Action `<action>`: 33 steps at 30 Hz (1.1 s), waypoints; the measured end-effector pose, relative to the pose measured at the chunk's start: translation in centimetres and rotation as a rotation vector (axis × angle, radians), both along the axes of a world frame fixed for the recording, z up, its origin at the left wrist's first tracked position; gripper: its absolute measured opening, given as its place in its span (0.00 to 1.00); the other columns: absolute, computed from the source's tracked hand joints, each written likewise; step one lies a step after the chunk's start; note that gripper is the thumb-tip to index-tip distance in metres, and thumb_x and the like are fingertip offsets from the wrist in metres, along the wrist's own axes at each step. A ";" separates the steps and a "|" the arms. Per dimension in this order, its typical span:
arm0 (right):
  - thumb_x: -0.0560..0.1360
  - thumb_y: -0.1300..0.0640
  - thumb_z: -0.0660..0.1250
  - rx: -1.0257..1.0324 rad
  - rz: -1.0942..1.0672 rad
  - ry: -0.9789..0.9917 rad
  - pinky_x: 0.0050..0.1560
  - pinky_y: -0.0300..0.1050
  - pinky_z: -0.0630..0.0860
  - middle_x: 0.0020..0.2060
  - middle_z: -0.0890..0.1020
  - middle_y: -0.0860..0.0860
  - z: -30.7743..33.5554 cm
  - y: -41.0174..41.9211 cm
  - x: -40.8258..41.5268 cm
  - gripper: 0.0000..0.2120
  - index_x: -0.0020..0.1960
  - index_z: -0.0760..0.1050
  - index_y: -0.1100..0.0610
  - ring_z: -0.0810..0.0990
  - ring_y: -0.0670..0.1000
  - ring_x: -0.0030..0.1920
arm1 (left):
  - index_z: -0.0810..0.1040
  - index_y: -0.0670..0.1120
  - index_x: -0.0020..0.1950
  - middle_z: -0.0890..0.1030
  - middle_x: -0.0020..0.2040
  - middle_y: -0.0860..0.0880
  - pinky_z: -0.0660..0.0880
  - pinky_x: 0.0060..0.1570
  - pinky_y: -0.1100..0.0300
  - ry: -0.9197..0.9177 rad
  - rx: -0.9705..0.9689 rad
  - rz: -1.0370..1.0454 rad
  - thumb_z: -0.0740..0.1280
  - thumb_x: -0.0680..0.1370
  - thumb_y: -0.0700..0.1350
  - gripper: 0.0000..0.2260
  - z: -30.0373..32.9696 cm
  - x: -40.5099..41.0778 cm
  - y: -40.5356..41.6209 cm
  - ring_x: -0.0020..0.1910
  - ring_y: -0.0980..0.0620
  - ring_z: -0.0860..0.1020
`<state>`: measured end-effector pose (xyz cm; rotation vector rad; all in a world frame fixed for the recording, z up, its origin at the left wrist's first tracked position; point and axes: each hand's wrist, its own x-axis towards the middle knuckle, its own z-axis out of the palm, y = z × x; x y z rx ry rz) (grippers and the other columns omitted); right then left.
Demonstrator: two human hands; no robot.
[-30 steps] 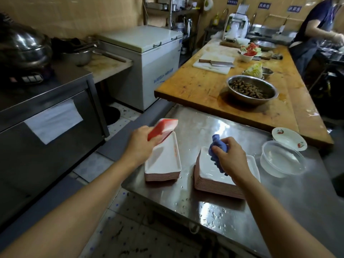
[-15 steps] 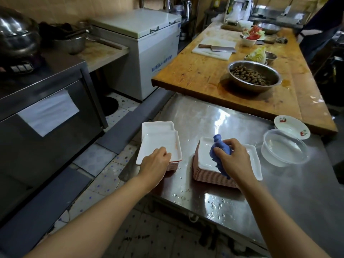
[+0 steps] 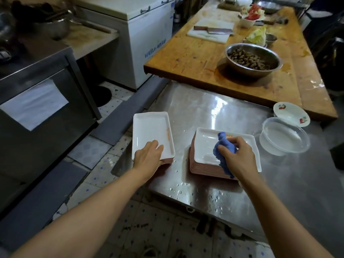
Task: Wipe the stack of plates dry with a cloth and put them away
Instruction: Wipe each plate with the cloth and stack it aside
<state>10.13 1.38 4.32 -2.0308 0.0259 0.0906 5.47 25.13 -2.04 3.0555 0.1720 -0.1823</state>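
Two stacks of white rectangular plates with pink undersides stand on the wet steel table. My left hand holds the near edge of the top plate of the shorter left stack, fingers lying over its rim. My right hand grips a bunched blue cloth and presses it onto the top plate of the taller right stack. That plate shows wet streaks. The cloth hangs over the stack's near edge.
A clear plastic tub and a small flowered dish sit at the right. Behind is a wooden counter with a steel bowl, a cleaver on a board and vegetables. Water drops lie near the table's front edge. A white chest freezer stands at left.
My left hand laid the tilted plate flat on the left stack, then slid it back so it lines up with the stack. My right hand stayed on the right stack with the cloth.
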 end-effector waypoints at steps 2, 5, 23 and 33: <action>0.73 0.58 0.66 -0.011 -0.011 -0.003 0.17 0.39 0.69 0.33 0.80 0.48 -0.2 -0.2 0.1 0.03 0.46 0.74 0.52 0.78 0.50 0.23 | 0.67 0.47 0.66 0.68 0.63 0.48 0.69 0.43 0.54 0.003 -0.021 0.004 0.63 0.77 0.57 0.21 -0.5 0.1 0.3 0.62 0.48 0.67; 0.74 0.60 0.65 -0.053 -0.008 0.031 0.20 0.39 0.71 0.30 0.79 0.52 -0.4 -0.6 0.3 0.04 0.48 0.73 0.54 0.76 0.48 0.21 | 0.66 0.47 0.66 0.67 0.64 0.49 0.71 0.50 0.53 0.028 -0.019 0.015 0.62 0.76 0.60 0.24 -0.8 0.5 0.3 0.64 0.48 0.66; 0.76 0.56 0.65 0.019 -0.279 0.002 0.16 0.38 0.67 0.30 0.77 0.60 -1.5 -4.2 4.5 0.05 0.47 0.71 0.56 0.73 0.46 0.17 | 0.72 0.45 0.59 0.78 0.56 0.43 0.72 0.52 0.52 0.138 -0.585 0.168 0.62 0.77 0.50 0.13 -0.5 7.2 -8.3 0.56 0.42 0.75; 0.73 0.57 0.66 -0.124 -0.401 -0.019 0.37 0.57 0.80 0.39 0.81 0.56 -2.4 -7.4 4.7 0.08 0.40 0.69 0.46 0.82 0.58 0.36 | 0.70 0.46 0.65 0.72 0.61 0.42 0.71 0.54 0.52 0.128 -0.608 0.185 0.56 0.78 0.44 0.15 -1.2 7.7 -8.7 0.57 0.42 0.74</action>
